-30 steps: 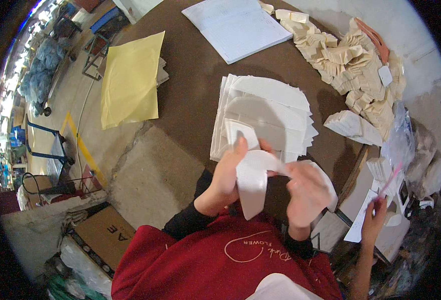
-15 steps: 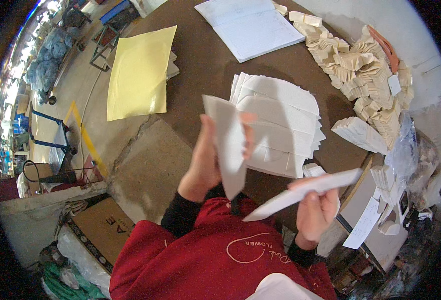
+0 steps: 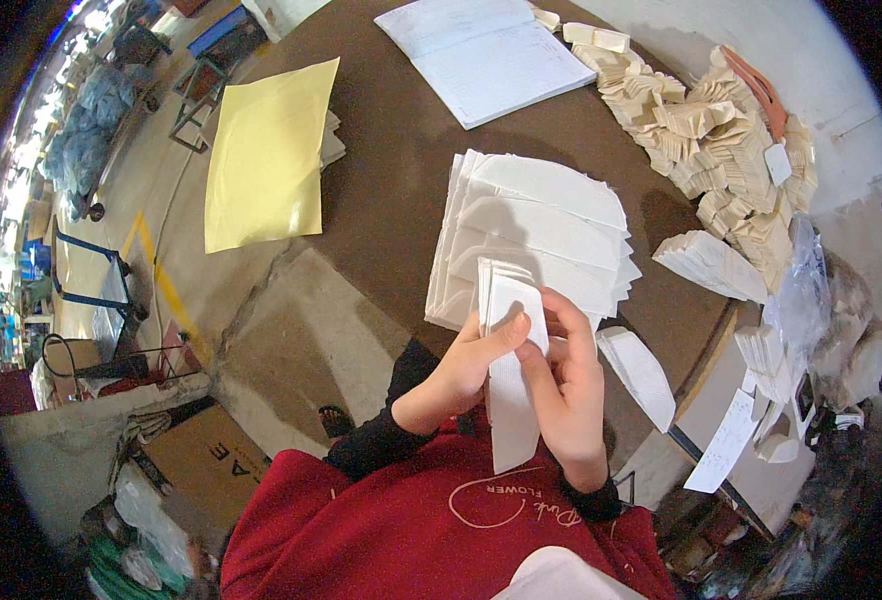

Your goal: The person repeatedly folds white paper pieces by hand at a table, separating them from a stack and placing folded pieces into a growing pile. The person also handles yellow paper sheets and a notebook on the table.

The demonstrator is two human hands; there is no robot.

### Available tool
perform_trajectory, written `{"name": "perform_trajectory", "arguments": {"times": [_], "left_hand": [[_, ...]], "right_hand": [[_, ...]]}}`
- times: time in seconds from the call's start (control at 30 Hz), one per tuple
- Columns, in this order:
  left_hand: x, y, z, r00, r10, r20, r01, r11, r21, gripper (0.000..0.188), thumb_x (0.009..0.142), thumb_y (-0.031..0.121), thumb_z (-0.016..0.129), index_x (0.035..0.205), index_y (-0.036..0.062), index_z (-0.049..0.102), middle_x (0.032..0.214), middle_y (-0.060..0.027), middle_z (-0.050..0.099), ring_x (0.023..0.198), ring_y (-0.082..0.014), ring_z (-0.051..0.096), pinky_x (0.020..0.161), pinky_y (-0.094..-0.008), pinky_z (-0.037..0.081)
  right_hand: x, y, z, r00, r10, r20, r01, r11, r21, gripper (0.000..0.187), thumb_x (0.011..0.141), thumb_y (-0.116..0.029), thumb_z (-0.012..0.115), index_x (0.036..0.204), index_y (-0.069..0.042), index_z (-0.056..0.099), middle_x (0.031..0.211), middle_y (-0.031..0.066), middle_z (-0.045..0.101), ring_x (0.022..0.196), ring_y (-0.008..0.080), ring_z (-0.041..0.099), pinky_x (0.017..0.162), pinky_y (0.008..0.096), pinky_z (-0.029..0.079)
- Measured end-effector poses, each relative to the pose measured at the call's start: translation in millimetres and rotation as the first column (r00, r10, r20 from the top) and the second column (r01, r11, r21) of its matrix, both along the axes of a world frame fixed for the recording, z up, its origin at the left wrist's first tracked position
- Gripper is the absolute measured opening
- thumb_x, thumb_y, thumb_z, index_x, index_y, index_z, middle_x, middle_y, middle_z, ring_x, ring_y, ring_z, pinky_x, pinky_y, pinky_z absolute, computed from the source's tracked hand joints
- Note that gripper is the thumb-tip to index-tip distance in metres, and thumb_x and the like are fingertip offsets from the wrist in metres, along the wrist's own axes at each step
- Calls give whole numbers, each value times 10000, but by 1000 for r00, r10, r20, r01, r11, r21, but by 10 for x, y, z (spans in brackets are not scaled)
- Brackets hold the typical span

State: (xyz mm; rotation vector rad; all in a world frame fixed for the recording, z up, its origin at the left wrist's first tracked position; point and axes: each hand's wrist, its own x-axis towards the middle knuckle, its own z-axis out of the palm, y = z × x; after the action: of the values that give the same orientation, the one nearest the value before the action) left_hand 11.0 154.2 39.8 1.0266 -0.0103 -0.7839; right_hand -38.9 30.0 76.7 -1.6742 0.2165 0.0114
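In front of my body, a thin stack of long white cut fabric pieces (image 3: 513, 400) is held upright between both hands. My left hand (image 3: 461, 365) closes on its left side, thumb across the front. From the right, my right hand (image 3: 568, 395) grips the same stack, with the thumb pressed on its face and the fingers behind. The upper ends fan slightly into several layers. Just beyond, overlapping rows of white cut pieces (image 3: 546, 215) lie on the brown table (image 3: 391, 130). Another white curved piece or bundle (image 3: 637, 378) rests at the table edge, right of my right hand.
A yellow sheet (image 3: 266, 160) covers some pieces at the table's left edge. An open notebook (image 3: 491, 60) lies at the far side. Heaped cream bundles (image 3: 711, 140) and a white bundle (image 3: 709, 265) sit to the right, near a clear plastic bag (image 3: 801, 280) and a written paper slip (image 3: 723, 440).
My hands were apart, each holding white pieces. They have come together in front of my body and now grip one stack. My left hand moved nearer me; the right moved inward.
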Motion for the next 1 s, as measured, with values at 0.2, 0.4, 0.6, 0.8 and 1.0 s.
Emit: {"name": "perform_trajectory", "arguments": {"times": [0.2, 0.4, 0.6, 0.8, 1.0], "left_hand": [[197, 152, 179, 919, 336, 207, -325, 942, -86, 680, 956, 578, 408, 1295, -11, 424, 1114, -200, 630, 1010, -263, 621, 871, -397, 497], [571, 950, 294, 761, 645, 69, -545, 693, -472, 450, 937, 451, 553, 1154, 62, 490, 692, -2, 420, 642, -142, 454, 693, -292, 441], [303, 768, 319, 912, 202, 357, -303, 918, 255, 280, 893, 209, 651, 1112, 51, 575, 816, 17, 532, 780, -86, 499, 748, -236, 408], [156, 418, 321, 899, -93, 428, -110, 898, 426, 264, 877, 111, 652, 1119, 29, 587, 885, 1, 582, 817, -69, 516, 734, -233, 419], [85, 107, 175, 403, -548, 733, -165, 744, 647, 450, 711, 47, 662, 1152, 39, 577, 1243, -153, 591, 1065, -383, 591, 891, -419, 482]], "right_hand": [[-12, -106, 119, 954, 208, -217, -300, 703, -644, 554, 934, -182, 584, 1442, -266, 379, 971, 233, 652, 671, 364, 654, 631, 446, 534], [135, -405, -143, 984, -98, 146, 175, 622, -763, 498, 883, -179, 655, 1329, -23, 500, 1119, 204, 583, 1013, 366, 587, 867, 418, 484], [130, -445, -360, 973, -219, 69, 185, 573, -799, 440, 832, -139, 693, 1204, 41, 542, 1160, 206, 513, 1073, 386, 536, 901, 413, 448], [165, -523, -368, 970, -217, 114, 227, 619, -752, 386, 768, -127, 734, 1050, 38, 528, 1038, 206, 516, 969, 391, 541, 836, 433, 457], [175, -568, -405, 977, -146, 156, 211, 537, -817, 492, 676, -217, 810, 996, 49, 547, 1016, 203, 538, 950, 362, 556, 834, 417, 463]]}}
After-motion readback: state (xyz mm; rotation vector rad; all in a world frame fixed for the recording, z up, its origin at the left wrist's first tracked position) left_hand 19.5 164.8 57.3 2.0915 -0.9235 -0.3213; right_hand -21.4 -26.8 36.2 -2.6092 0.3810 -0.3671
